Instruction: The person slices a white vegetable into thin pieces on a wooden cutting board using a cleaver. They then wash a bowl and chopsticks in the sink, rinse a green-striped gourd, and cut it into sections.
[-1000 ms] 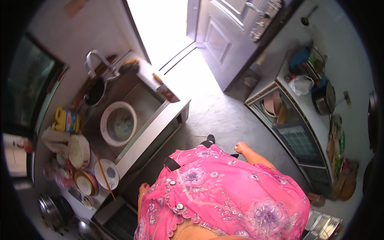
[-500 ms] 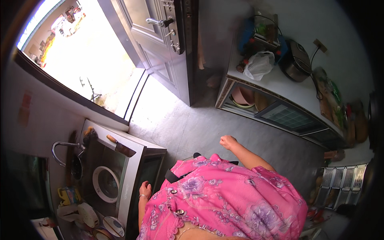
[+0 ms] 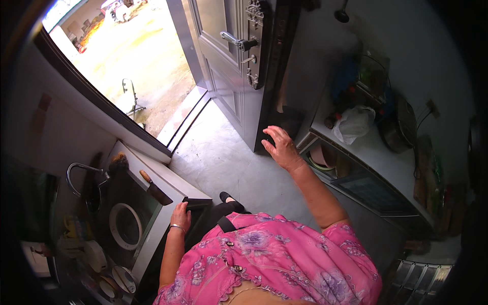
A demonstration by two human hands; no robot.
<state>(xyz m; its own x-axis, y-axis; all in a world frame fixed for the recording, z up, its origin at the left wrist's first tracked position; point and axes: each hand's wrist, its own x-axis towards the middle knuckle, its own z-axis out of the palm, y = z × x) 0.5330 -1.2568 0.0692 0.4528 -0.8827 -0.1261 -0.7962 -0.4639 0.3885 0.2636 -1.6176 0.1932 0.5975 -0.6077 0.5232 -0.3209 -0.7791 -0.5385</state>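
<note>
Right hand (image 3: pixel 283 151): fingers parted, empty; door (image 3: pixel 222 71) at its eleven o'clock. Left hand (image 3: pixel 181 217): fingers loose, seemingly empty, beside surface (image 3: pixel 163 179); knife (image 3: pixel 157 191) at its eleven. Careless sweep could knock knife down.

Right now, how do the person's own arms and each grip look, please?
The right sleeve is pink, short, with purple flowers; both forearms are bare. A thin silvery bracelet circles the left wrist. The left grip and right grip wear no gloves.

Grey door (image 3: pixel 223 68), its top cut off by the upper edge
</note>
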